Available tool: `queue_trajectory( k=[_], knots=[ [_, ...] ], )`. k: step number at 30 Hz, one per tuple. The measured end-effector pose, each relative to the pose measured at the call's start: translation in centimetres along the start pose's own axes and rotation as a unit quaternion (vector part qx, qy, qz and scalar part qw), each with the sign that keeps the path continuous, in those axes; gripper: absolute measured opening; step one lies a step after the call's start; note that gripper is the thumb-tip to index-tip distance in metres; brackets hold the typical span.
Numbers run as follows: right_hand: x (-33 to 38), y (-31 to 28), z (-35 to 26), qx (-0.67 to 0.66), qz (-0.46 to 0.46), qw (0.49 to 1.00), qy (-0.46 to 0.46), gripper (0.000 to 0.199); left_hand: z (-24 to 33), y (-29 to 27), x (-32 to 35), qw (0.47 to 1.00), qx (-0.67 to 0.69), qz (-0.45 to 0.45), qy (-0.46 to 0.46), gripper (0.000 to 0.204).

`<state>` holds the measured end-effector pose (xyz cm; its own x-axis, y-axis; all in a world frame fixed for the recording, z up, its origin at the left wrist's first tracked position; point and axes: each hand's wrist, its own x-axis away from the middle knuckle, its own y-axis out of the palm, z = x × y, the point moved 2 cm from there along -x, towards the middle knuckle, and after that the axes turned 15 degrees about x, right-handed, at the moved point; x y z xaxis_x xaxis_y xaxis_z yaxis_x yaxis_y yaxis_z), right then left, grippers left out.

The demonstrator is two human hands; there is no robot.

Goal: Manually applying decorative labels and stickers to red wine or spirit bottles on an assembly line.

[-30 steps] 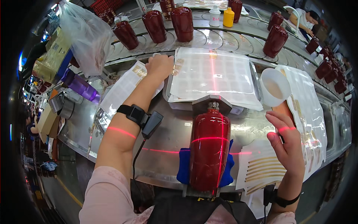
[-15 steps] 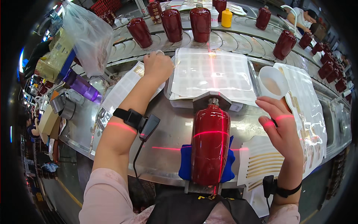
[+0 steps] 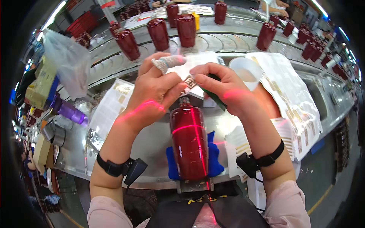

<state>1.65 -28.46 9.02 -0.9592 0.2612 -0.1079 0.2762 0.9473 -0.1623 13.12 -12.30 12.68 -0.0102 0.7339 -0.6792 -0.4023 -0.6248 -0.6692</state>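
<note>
A dark red glass bottle (image 3: 189, 146) lies neck away from me in a metal holder, with a blue pad (image 3: 215, 161) under it. Red laser lines cross its front. Above its neck, my left hand (image 3: 154, 93) pinches a small gold-brown label (image 3: 189, 82); a white finger cot (image 3: 169, 62) covers one of its fingers. At the label's upper right edge are the closed fingertips of my right hand (image 3: 226, 85). That hand also holds a flat dark green piece (image 3: 215, 99) against the palm; its kind is unclear.
Label sheets (image 3: 291, 98) and a white bowl (image 3: 245, 72) are at right; more sheets (image 3: 113, 104) lie left. Behind, red bottles (image 3: 157, 34) stand along a curved conveyor (image 3: 224, 41). A plastic bag (image 3: 68, 64) and a purple bottle (image 3: 70, 110) are at far left. Other people work beyond.
Both hands have come together above the bottle neck. The small label and green piece now show between and in them. The view has shifted, and the right fingers have closed.
</note>
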Motion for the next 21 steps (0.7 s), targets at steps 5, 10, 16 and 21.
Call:
queue_trajectory(
  k=[5, 10, 16, 21],
  knots=[
    [-0.9, -7.6, -0.7, 0.321, 0.106, 0.937, -0.086, 0.020, 0.7, 0.0, 2.2, 0.995, 0.041, -0.019, -0.087, 0.009],
    [-4.7, -16.2, 4.7, 0.617, 0.033, 0.785, 0.046, 0.018, 2.6, -0.5, 6.1, 0.986, 0.086, 0.000, -0.143, 0.016],
    [-7.5, -18.6, 14.1, 0.766, -0.093, 0.624, 0.127, 0.026, 5.3, 0.5, 11.7, 0.956, 0.186, -0.052, -0.222, 0.062],
    [-7.7, -16.6, 12.6, 0.763, 0.022, 0.639, 0.095, 0.024, 7.9, 2.7, 15.2, 0.929, 0.198, -0.124, -0.289, 0.108]
  ],
)
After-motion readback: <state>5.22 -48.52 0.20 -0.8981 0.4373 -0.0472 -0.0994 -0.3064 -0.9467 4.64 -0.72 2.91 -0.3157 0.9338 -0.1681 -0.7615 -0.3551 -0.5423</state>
